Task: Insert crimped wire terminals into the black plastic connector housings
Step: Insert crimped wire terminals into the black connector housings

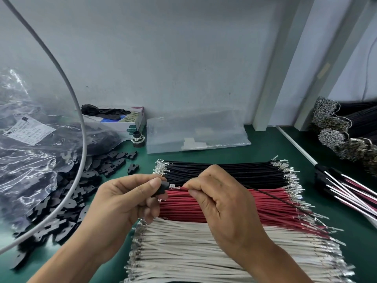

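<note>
My left hand (126,199) pinches a small black connector housing (163,188) between thumb and fingers. My right hand (220,201) pinches a single black wire (285,203) close to its crimped metal terminal (174,186), whose tip is right at the housing's opening. The wire trails off to the right over the red bundle. Below the hands lie three flat bundles of crimped wires: black (234,170), red (265,209) and white (193,252).
Loose black housings (67,201) are piled on the green mat at left beside a clear plastic bag (24,156). A grey cable (81,139) arcs across the left. A small box (126,121) and flat plastic bag (195,131) stand against the wall. Finished harnesses (346,188) and dark wire bundles (346,127) lie at right.
</note>
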